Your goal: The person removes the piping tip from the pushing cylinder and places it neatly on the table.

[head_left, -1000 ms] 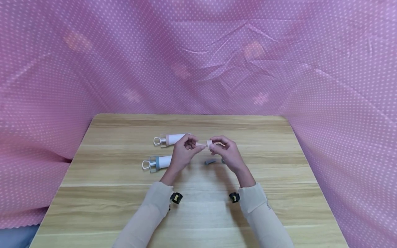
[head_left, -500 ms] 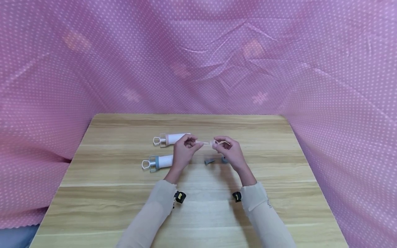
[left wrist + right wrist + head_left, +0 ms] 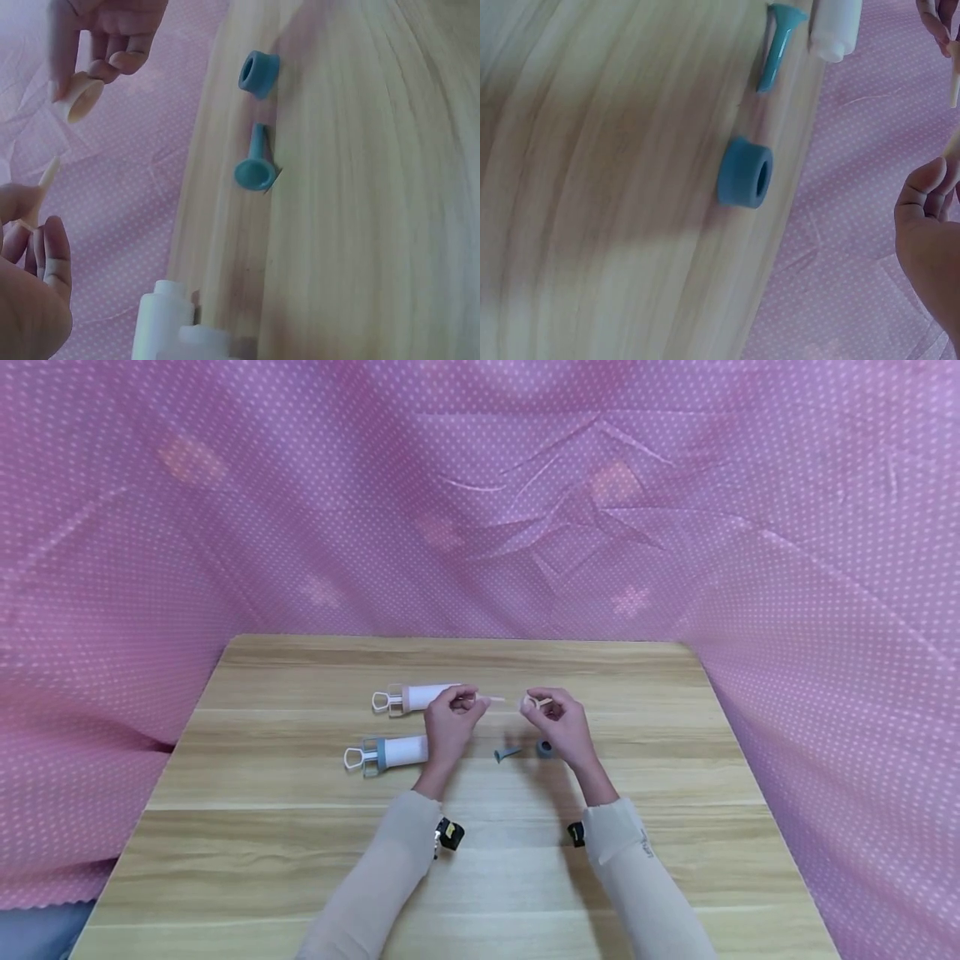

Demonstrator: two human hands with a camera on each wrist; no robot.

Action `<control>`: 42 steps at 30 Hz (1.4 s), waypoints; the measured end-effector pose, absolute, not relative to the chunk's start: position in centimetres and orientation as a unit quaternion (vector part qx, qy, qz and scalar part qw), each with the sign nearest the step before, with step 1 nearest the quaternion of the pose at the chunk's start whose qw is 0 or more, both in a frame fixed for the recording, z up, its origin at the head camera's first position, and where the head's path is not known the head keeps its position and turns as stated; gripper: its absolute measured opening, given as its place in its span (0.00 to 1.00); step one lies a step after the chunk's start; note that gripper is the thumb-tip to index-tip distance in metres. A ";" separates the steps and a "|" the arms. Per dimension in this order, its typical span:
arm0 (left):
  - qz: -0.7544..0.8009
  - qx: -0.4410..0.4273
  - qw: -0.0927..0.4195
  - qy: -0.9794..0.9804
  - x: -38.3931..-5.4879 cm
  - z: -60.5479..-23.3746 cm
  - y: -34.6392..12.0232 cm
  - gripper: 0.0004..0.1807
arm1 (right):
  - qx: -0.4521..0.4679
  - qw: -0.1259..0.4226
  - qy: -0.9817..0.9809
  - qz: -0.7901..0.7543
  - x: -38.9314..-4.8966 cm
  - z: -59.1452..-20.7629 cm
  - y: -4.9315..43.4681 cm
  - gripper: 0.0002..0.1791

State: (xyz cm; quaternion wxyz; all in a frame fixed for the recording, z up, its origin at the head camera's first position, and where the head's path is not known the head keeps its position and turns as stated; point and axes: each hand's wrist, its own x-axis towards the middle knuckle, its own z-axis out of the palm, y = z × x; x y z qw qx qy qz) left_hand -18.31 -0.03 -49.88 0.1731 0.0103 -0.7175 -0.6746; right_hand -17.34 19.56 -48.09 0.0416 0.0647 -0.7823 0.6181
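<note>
My left hand (image 3: pixel 447 727) pinches a cream-coloured nozzle (image 3: pixel 49 174) by its wide base, its thin spout pointing toward the other hand. Between thumb and fingers, my right hand (image 3: pixel 561 727) pinches a matching cream-coloured ring cap (image 3: pixel 86 99), its wide opening facing the nozzle in the left wrist view. A gap separates the two pieces. Both hands are raised over the table. Below them lie a blue-grey nozzle (image 3: pixel 507 753) on its side and a blue-grey ring cap (image 3: pixel 737 176).
On the left of the wooden table (image 3: pixel 247 860) lie two white-barrelled plunger syringes with loop handles: one with a pink collar (image 3: pixel 427 696), one with a blue-grey collar (image 3: pixel 403 751). The left hand and wrist overlap their right ends. A pink dotted cloth (image 3: pixel 480 527) hangs around the table.
My right hand has moved right with the cream-coloured ring cap, widening the gap to the nozzle. The left hand has shifted slightly right. More of the blue-grey ring cap shows.
</note>
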 end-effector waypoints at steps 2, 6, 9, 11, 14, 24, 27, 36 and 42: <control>-0.675 0.020 0.182 -0.715 -18.4 -50.0 0.2 0.13 | 0.072 0.045 -0.786 0.612 -17.0 -47.3 19.5 0.19; -0.676 0.032 0.189 -0.712 -18.6 -50.4 0.8 0.12 | 0.070 0.048 -0.798 0.596 -16.2 -45.6 19.4 0.18; -0.675 0.040 0.191 -0.712 -18.9 -50.7 1.2 0.12 | 0.059 0.052 -0.800 0.595 -16.3 -45.7 19.5 0.18; -0.674 0.047 0.190 -0.712 -19.0 -50.8 1.4 0.12 | 0.054 0.056 -0.799 0.596 -16.5 -46.2 19.8 0.18; -0.671 0.066 0.183 -0.716 -19.1 -51.0 1.8 0.12 | 0.044 0.059 -0.792 0.607 -17.5 -47.9 20.3 0.18; -0.657 0.093 0.178 -0.726 -19.8 -51.8 3.0 0.11 | 0.035 0.077 -0.789 0.609 -19.3 -50.4 20.9 0.19; -0.651 0.101 0.179 -0.731 -20.2 -51.8 3.3 0.11 | 0.033 0.075 -0.792 0.605 -20.0 -50.8 21.1 0.19; -0.633 0.141 0.131 -0.750 -21.1 -52.2 4.2 0.14 | 0.027 0.074 -0.805 0.588 -21.0 -51.3 21.1 0.18; -0.597 0.163 0.105 -0.779 -21.5 -52.4 4.3 0.14 | 0.026 0.067 -0.807 0.586 -21.3 -51.9 21.1 0.19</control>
